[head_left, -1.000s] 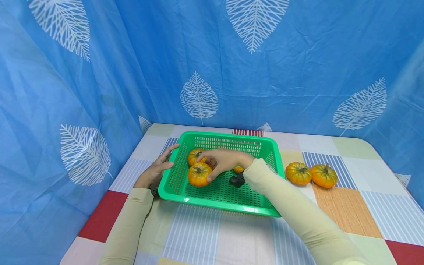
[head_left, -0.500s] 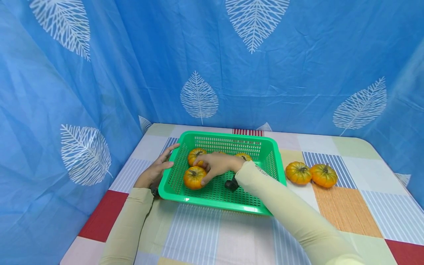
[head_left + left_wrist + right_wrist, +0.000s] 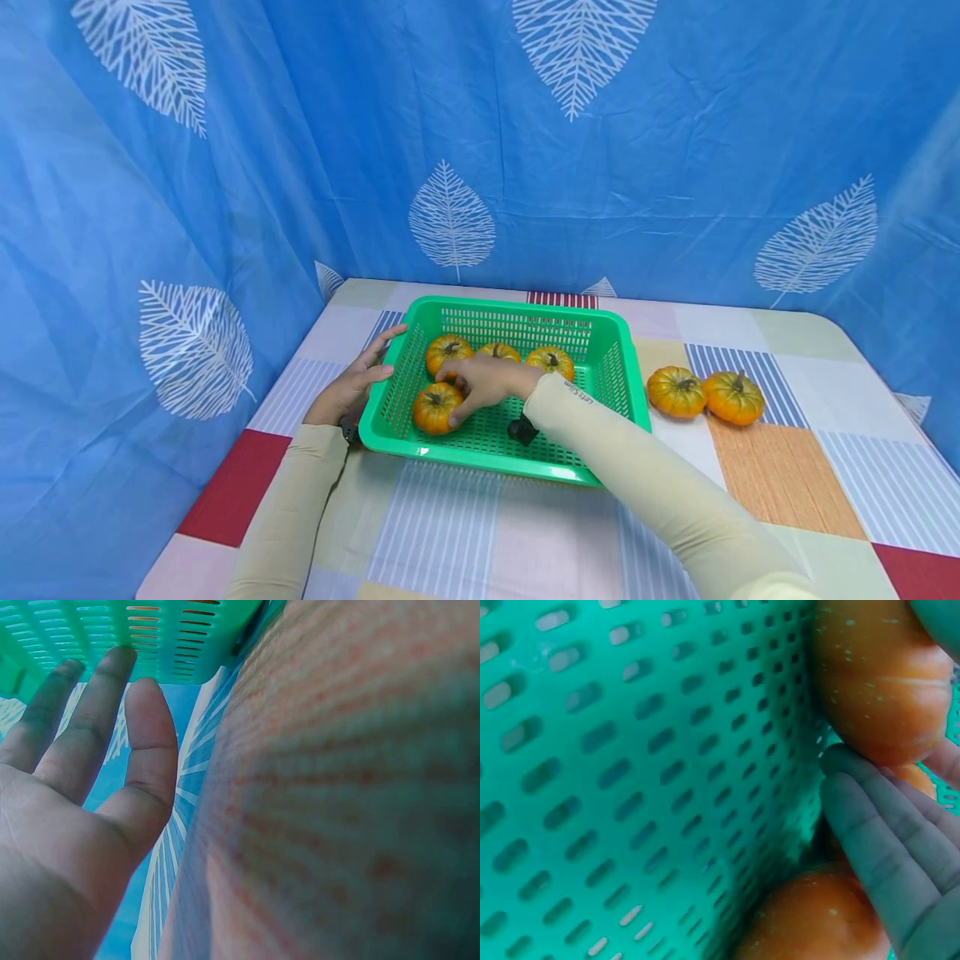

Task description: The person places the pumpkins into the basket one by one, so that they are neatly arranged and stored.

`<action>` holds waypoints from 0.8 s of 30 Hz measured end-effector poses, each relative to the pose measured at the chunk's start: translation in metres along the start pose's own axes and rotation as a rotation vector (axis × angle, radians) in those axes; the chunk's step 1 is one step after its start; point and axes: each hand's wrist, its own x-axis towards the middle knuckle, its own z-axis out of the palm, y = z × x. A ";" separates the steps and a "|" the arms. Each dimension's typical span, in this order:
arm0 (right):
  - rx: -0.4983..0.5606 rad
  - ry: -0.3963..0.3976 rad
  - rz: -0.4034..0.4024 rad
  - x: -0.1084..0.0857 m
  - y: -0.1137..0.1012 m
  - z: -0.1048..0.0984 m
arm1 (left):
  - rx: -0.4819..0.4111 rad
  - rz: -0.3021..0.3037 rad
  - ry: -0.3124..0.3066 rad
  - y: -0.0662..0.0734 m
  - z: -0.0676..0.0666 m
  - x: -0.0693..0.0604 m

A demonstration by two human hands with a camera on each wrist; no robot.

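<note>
A green slotted plastic basket (image 3: 487, 472) rests on the table. Inside it, toward the front left, my right hand (image 3: 483, 382) grips a small orange pumpkin (image 3: 433, 410) between thumb and fingers. The right wrist view shows the fingers (image 3: 885, 847) against that pumpkin (image 3: 885, 682), low beside the slotted basket surface. Three more pumpkins line the back of the basket: a left one (image 3: 448, 356), a middle one (image 3: 498, 351) partly behind my hand, and a right one (image 3: 551, 362). With fingers spread, my left hand (image 3: 356, 385) touches the basket's left rim from outside.
Two pumpkins, one (image 3: 677, 392) beside another (image 3: 734, 397), sit on the patchwork tablecloth (image 3: 795, 475) right of the basket. A blue curtain (image 3: 675, 150) with white leaf prints hangs behind the table and along both sides.
My right hand has lowered the pumpkin toward the front left of the basket, shifting slightly left. The back pumpkins show more as the arm moved. My left hand stays on the rim.
</note>
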 end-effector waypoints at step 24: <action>-0.080 0.026 0.032 -0.007 -0.008 -0.008 | 0.065 -0.003 0.019 0.001 0.001 0.000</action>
